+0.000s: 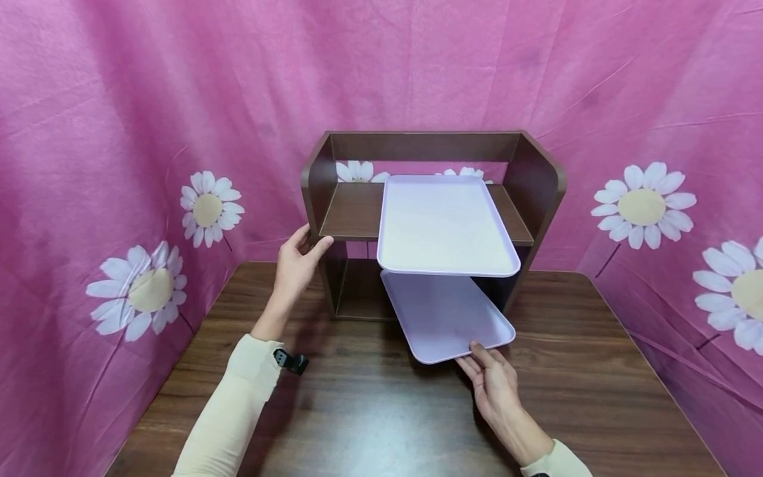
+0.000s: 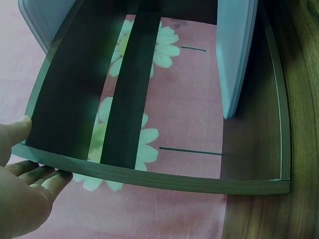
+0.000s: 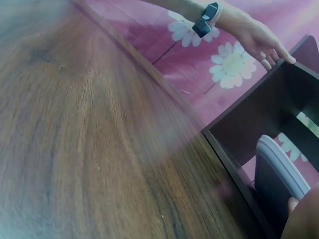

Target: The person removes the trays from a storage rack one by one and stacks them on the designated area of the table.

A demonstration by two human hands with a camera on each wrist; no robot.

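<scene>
A dark brown two-level desk shelf stands toward the back of the table. My left hand grips its left side panel near the middle board, thumb in front; in the left wrist view, the fingers bend along the panel's outer face. On the upper level lies a pale lilac tray, its front end jutting past the board. Below it, a second lilac tray sticks out of the lower compartment at a slant. My right hand pinches this lower tray's front edge, thumb above and fingers beneath. The lower tray's back end is hidden.
The wood-grain table extends in front of the shelf and to both sides. A pink curtain with white daisies hangs behind and at the sides. A black wrist device is strapped over the left sleeve.
</scene>
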